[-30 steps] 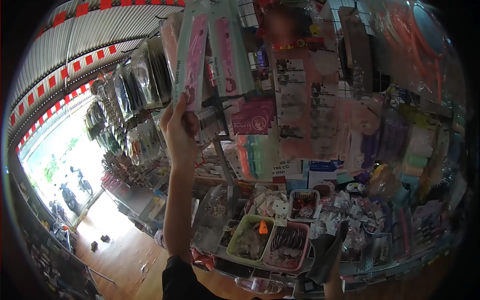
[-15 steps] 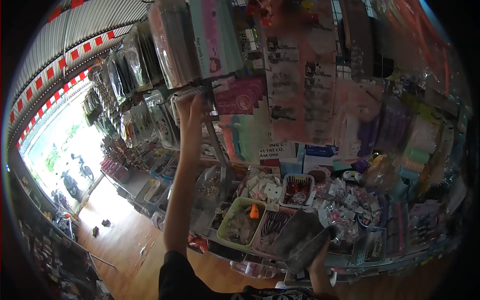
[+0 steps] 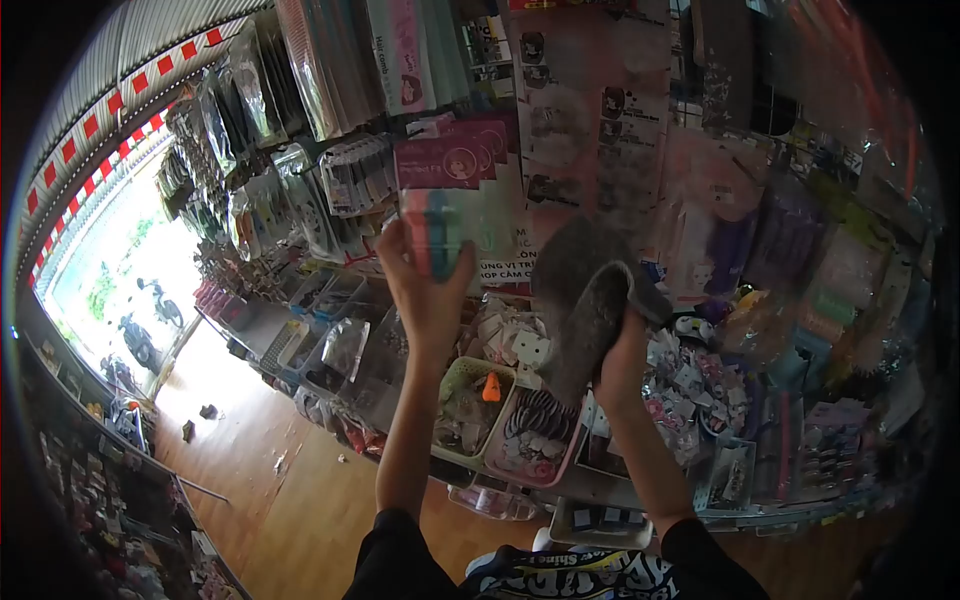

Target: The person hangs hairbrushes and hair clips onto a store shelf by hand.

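Observation:
My left hand [image 3: 425,290] is raised at the hanging goods, its thumb and fingers apart around the lower part of a package [image 3: 435,215] with a maroon top and coloured pieces inside. Whether the fingers press on the package is hard to tell. My right hand [image 3: 622,360] grips a dark grey cloth [image 3: 580,300], which is folded over and hangs in front of the display. Below the hands are a light green basket [image 3: 463,371] with an orange item [image 3: 491,388] in it and a pink basket [image 3: 541,478] with striped items.
Packaged goods [image 3: 325,70] hang on the rack above and to both sides. Clear bins [image 3: 345,350] and small packets [image 3: 700,395] cover the counter. A wooden floor [image 3: 260,500] runs to a bright doorway at the left, with motorbikes [image 3: 135,340] outside.
My left hand has come down and right from the hanging packs to the maroon-topped package. My right hand has lifted the grey cloth from low over the counter. The view has shifted slightly.

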The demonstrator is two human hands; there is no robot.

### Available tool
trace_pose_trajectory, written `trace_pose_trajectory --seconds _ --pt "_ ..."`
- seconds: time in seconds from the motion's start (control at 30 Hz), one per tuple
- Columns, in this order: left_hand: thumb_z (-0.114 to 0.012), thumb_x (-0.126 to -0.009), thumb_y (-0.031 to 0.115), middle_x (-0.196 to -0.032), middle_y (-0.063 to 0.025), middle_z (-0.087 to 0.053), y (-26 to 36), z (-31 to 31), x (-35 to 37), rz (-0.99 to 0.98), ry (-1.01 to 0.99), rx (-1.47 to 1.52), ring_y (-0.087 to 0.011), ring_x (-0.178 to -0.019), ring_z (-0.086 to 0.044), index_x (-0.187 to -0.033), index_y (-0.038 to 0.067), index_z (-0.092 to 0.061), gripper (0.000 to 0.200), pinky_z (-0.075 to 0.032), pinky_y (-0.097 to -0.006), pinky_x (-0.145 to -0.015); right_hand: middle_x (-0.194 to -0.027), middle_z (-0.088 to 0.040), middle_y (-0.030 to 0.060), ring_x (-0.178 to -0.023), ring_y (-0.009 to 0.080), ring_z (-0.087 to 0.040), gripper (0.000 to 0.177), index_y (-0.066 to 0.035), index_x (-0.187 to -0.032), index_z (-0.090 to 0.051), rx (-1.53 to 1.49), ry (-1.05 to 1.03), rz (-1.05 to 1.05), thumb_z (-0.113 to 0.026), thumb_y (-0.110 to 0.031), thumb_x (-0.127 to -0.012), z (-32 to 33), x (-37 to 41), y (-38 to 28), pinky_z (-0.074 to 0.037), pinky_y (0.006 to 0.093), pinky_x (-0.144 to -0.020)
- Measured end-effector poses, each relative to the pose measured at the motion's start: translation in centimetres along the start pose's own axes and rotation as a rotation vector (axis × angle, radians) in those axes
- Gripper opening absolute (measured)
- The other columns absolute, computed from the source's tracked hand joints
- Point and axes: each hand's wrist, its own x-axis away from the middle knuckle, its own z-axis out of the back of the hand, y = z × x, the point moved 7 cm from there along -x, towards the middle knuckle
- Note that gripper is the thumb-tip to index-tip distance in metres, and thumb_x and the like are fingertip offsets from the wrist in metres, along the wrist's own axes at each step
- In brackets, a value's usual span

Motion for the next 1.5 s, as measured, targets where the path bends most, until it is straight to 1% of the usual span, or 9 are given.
trace_pose_trajectory --seconds 0.2,0.27,0.37,0.47,0.8,1.03,1.23,1.33,1.5 --pt "-0.068 -0.07 0.006 -0.109 -0.0099 -0.044 4.2 2.5 2.1 -0.213 0.007 0.083 -0.0186 -0.1 -0.048 -0.118 0.002 -0.033 0.06 -0.041 -0.0288 -0.084 -0.111 -0.051 0.0041 -0.098 0.0114 -0.052 0.044 -0.006 -0.121 -0.043 -0.234 -0.077 -0.226 -0.039 -0.039 -0.091 1.2 3.0 2.4 -0.045 0.0286 -0.081" --pt "-0.068 -0.066 0.004 -0.11 -0.0107 -0.048 4.5 2.4 5.5 -0.256 -0.105 -0.211 -0.0196 -0.102 -0.049 -0.117 0.002 -0.038 0.059 -0.041 -0.0309 -0.086 -0.116 -0.048 0.0089 -0.106 0.0127 -0.047 0.033 -0.002 -0.119 -0.043 -0.568 -0.21 -0.356 -0.048 -0.013 -0.089 -0.1 4.4 0.6 -0.038 0.0283 -0.09" --pt "-0.07 -0.058 0.003 -0.107 -0.0151 -0.051 3.3 0.7 12.5 -0.028 -0.37 -0.111 -0.0278 -0.102 -0.052 -0.118 0.002 -0.042 0.066 -0.043 -0.0351 -0.085 -0.106 -0.056 0.0072 -0.094 0.0094 -0.053 0.038 -0.001 -0.114 -0.049 -0.441 -0.233 -0.091 -0.062 -0.012 -0.079 -1.2 4.7 -2.0 -0.043 0.0261 -0.082" --pt "-0.069 -0.056 0.0 -0.107 -0.0147 -0.051 -0.4 0.5 18.7 0.154 -0.388 -0.105 -0.028 -0.101 -0.054 -0.12 0.002 -0.042 0.069 -0.043 -0.0344 -0.084 -0.095 -0.061 0.0068 -0.085 0.013 -0.058 0.035 0.001 -0.104 -0.057 -0.275 -0.257 -0.424 -0.065 -0.003 -0.071 -0.9 5.7 1.9 -0.047 0.0248 -0.075" --pt "-0.071 -0.058 0.017 -0.101 -0.0116 -0.053 -1.9 2.0 25.4 0.208 -0.677 -0.524 -0.0326 -0.093 -0.051 -0.117 0.004 -0.046 0.065 -0.041 -0.042 -0.076 -0.091 -0.06 0.0126 -0.084 0.0164 -0.057 0.049 0.01 -0.098 -0.056 0.33 0.475 -0.373 -0.07 -0.03 -0.073 10.4 6.3 9.4 -0.044 0.0296 -0.076" --pt "-0.072 -0.064 0.024 -0.114 -0.0191 -0.043 -8.4 -1.3 24.2 0.28 -0.673 -0.492 -0.0375 -0.109 -0.043 -0.122 -0.001 -0.039 0.071 -0.036 -0.0431 -0.091 -0.112 -0.051 0.0107 -0.098 0.0173 -0.052 0.057 0.001 -0.114 -0.05 -0.011 0.388 -0.595 -0.065 -0.039 -0.076 12.4 7.3 8.2 -0.042 0.0288 -0.079" --pt "-0.077 -0.064 0.026 -0.126 -0.0192 -0.033 -3.4 -2.4 6.6 0.132 -0.04 -0.122 -0.0319 -0.116 -0.038 -0.133 0.0 -0.02 0.093 -0.033 -0.0406 -0.096 -0.097 -0.056 0.0063 -0.09 0.0122 -0.052 0.041 -0.003 -0.113 -0.05 -0.338 0.238 -0.754 -0.061 -0.024 -0.08 12.8 12.9 11.3 -0.04 0.0226 -0.078" --pt "-0.077 -0.064 0.027 -0.125 -0.0173 -0.034 -2.6 -4.2 1.5 -0.086 0.051 -0.219 -0.029 -0.116 -0.038 -0.132 0.001 -0.019 0.093 -0.035 -0.0388 -0.095 -0.085 -0.048 0.0045 -0.077 0.0096 -0.048 0.05 -0.007 -0.118 -0.029 -0.199 -0.319 -0.412 -0.059 -0.006 -0.079 8.7 11.9 5.3 -0.037 0.0212 -0.069" --pt "-0.075 -0.066 0.009 -0.112 -0.0152 -0.044 0.1 -5.1 -0.4 -0.188 0.1 0.094 -0.0227 -0.1 -0.049 -0.124 0.001 -0.027 0.076 -0.045 -0.0341 -0.084 -0.085 -0.049 0.0041 -0.077 0.0089 -0.046 0.049 -0.006 -0.119 -0.03 -0.174 -0.293 -0.444 -0.059 -0.011 -0.079 9.3 12.9 4.0 -0.035 0.0203 -0.07"
